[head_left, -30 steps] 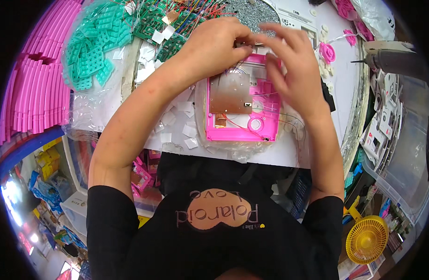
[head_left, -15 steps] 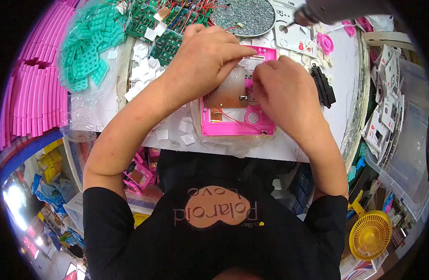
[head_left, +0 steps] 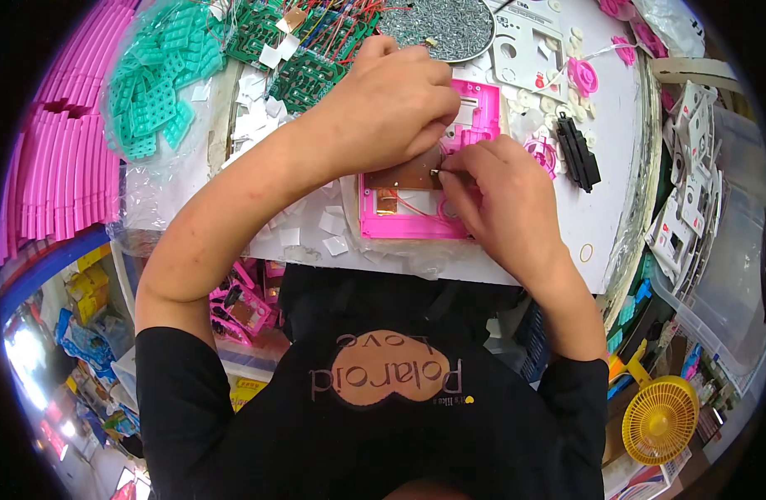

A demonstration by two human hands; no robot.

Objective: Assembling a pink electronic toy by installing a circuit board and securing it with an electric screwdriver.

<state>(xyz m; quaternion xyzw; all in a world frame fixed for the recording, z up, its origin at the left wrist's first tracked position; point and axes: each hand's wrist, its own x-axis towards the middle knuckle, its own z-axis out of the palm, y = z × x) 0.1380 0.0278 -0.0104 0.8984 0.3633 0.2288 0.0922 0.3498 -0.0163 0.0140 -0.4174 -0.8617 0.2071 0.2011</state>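
A pink plastic casing (head_left: pixel 404 227) lies on the worktable in front of me, a brown circuit board (head_left: pixel 399 177) set inside it. Thin red wires run below the board to a copper-coloured piece (head_left: pixel 387 202) in the casing. My left hand (head_left: pixel 404 100) is curled over the board's far part, its fingers bent; whatever they grip is hidden under the hand. Close by, my right hand (head_left: pixel 508 196) has thumb and fingers pinched together at the board's right edge, beside a small metal part (head_left: pixel 435 172). What lies in that pinch is too small to name.
Beyond the hands are a round tray of screws (head_left: pixel 437 29) and wired green circuit boards (head_left: pixel 312 71). White squares (head_left: pixel 258 117) and teal keypads (head_left: pixel 154 92) lie left, near stacked pink strips (head_left: pixel 62 179). Rightward are a black plastic part (head_left: pixel 576 154) and white panels (head_left: pixel 516 54).
My right hand has come nearer to me, down the board's right edge. My left hand has shifted slightly right and its fingers have curled in. The dark tool at upper right has mostly left view.
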